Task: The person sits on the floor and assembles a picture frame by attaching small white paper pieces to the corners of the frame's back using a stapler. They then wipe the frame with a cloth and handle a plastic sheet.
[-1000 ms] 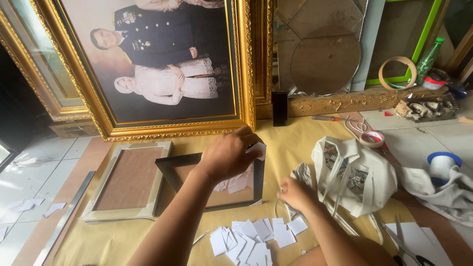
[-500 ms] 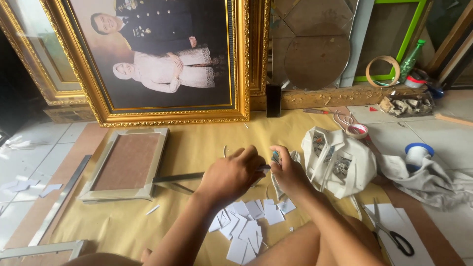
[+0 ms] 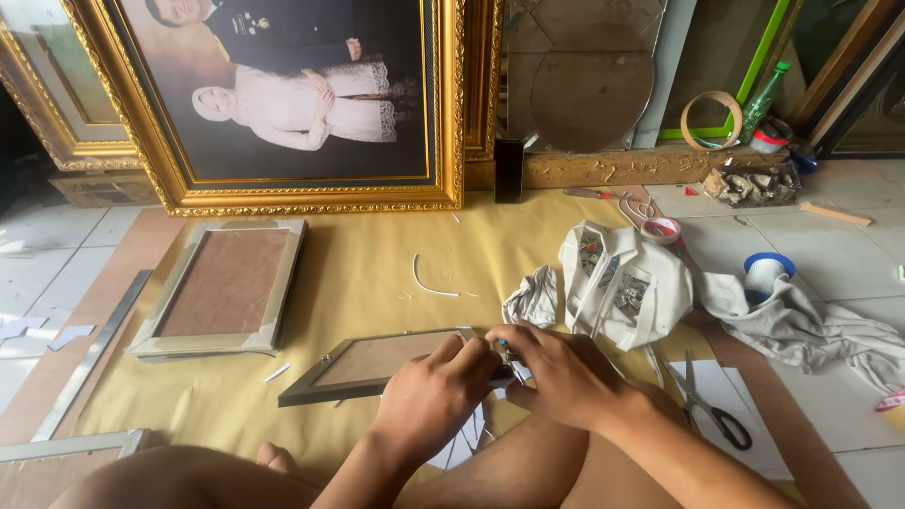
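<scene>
Both hands, left hand (image 3: pixel 436 401) and right hand (image 3: pixel 563 374), pressed on dark frame (image 3: pixel 377 366) corner; fingers closed on it. Mid-fitting, apparently; steady pressure needed next.

A large gilt-framed portrait (image 3: pixel 283 104) leans upright at the back. A pale frame (image 3: pixel 224 287) lies flat on the tan sheet (image 3: pixel 377 264). A white printed bag (image 3: pixel 622 283) lies right of centre; scissors (image 3: pixel 712 405) lie on white paper near it. A blue-capped tape roll (image 3: pixel 768 271) rests on grey cloth (image 3: pixel 811 325)
</scene>
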